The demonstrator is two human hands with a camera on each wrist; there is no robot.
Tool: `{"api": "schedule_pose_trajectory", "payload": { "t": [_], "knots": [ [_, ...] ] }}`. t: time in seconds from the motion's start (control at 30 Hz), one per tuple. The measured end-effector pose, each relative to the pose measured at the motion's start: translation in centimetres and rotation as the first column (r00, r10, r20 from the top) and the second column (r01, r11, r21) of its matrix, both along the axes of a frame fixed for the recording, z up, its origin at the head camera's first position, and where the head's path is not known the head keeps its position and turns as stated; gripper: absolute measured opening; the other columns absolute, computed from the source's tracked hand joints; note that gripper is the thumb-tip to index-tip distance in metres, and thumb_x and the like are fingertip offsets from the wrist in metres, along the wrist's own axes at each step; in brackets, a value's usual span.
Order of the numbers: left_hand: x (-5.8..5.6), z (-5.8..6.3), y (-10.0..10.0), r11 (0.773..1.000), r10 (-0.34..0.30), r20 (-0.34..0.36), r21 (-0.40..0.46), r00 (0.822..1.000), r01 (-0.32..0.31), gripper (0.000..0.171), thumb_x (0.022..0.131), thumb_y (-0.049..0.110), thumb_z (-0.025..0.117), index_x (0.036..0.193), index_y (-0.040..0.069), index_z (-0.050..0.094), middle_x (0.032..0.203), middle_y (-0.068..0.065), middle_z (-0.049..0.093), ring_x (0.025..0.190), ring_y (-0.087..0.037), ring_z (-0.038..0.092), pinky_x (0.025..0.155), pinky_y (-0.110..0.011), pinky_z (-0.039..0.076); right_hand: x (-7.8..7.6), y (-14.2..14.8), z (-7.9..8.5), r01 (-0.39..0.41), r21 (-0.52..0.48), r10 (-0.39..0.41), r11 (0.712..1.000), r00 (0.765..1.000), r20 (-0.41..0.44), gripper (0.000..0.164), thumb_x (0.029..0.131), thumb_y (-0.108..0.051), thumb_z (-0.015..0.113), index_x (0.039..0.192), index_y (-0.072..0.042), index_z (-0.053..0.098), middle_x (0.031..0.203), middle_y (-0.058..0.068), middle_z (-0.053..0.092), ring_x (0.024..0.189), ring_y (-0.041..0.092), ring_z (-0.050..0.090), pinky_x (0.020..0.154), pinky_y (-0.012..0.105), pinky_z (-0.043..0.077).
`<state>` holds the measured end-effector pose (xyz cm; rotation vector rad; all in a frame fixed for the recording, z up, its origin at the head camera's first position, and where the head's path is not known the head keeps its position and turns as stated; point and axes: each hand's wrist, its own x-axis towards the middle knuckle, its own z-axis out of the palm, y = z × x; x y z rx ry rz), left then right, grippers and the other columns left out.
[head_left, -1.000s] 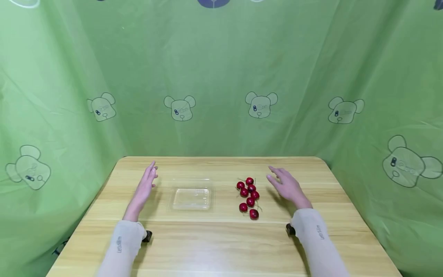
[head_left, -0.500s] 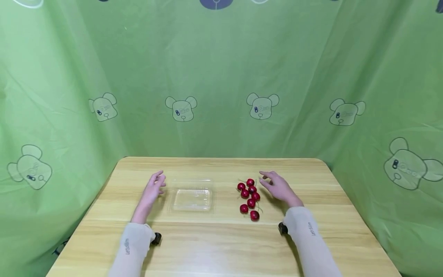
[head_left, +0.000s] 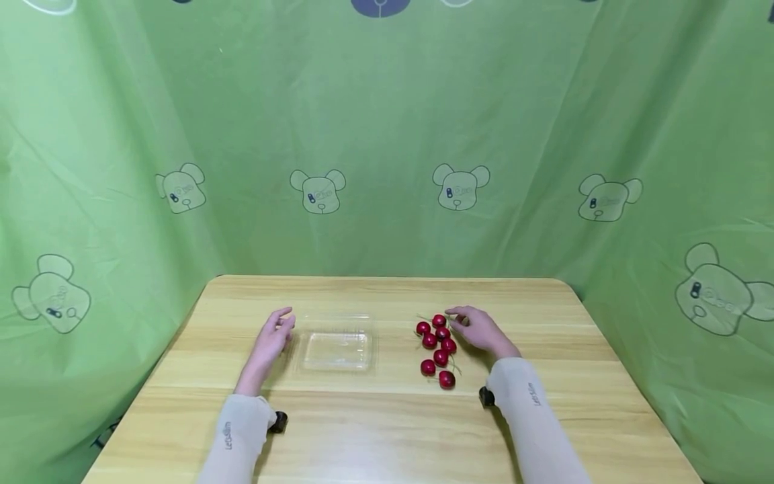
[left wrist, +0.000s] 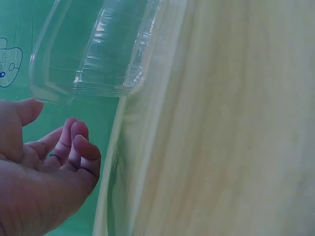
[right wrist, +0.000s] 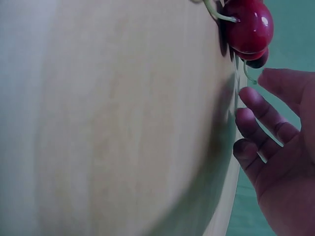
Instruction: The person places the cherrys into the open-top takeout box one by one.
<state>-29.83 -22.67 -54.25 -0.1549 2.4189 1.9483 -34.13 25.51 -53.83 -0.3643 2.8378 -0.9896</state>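
Note:
A clear plastic clamshell box [head_left: 337, 367] lies with its lid spread on the table, left of the middle; the left wrist view shows the same box [left wrist: 81, 64] close up. My left hand [head_left: 269, 344] hovers just beside its left side, fingers loosely bent, holding nothing. To the right lies a group of several dark red cherries [head_left: 447, 380] with green stems. At the right of the upper cherries is my right hand [head_left: 482, 332], fingers bent and apart. In the right wrist view its thumb tip is close to a cherry stem [right wrist: 250, 77]; contact cannot be told.
The wooden table [head_left: 375, 423] has rounded far corners. Green curtain [head_left: 387, 235] with bear-head prints encloses it at the back and both sides. A black wrist camera [head_left: 278, 422] sits under the left sleeve, another black camera [head_left: 486, 396] under the right.
Both hands have moved inward and lower: the left rightward to the box, the right leftward to the cherries. Their fingers have bent more. Box and cherries lie as before.

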Motion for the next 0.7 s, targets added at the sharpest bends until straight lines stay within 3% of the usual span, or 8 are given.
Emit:
{"api": "schedule_pose_trajectory", "payload": {
  "t": [0.27,0.5,0.7],
  "knots": [
    [-0.1,-0.6,0.0,1.000,-0.024,0.000,0.007,1.000,0.024,0.049,0.109,0.024,0.053,0.153,0.004,0.043,0.111,-0.016,0.060,0.078,-0.016,0.055,0.066,-0.023,0.048,-0.3,-0.1,-0.1,-0.033,0.008,0.033,0.999,0.999,-0.007,0.034,0.098,-0.006,0.065,0.132,-0.007,0.068,0.106,0.009,0.067,0.095,0.023,0.062,0.088,0.046,0.054],
    [-0.2,-1.0,0.4,0.998,-0.037,-0.015,0.048,0.999,0.037,0.042,0.109,0.018,0.054,0.147,-0.001,0.049,0.098,-0.009,0.060,0.071,-0.013,0.054,0.061,-0.022,0.046,-0.5,0.0,-0.3,-0.025,0.017,0.025,1.000,1.000,-0.001,0.027,0.095,-0.007,0.070,0.122,-0.007,0.071,0.104,0.008,0.067,0.095,0.022,0.061,0.091,0.048,0.053],
    [-0.1,-1.1,0.4,0.998,-0.052,-0.009,0.042,0.999,0.052,0.039,0.109,0.018,0.054,0.144,0.001,0.053,0.096,-0.008,0.059,0.071,-0.014,0.055,0.062,-0.022,0.046,-0.2,-0.1,0.0,-0.012,0.026,0.012,1.000,1.000,-0.008,0.019,0.094,-0.008,0.072,0.113,-0.008,0.074,0.102,0.008,0.066,0.097,0.023,0.061,0.094,0.050,0.051]
  ]
}}
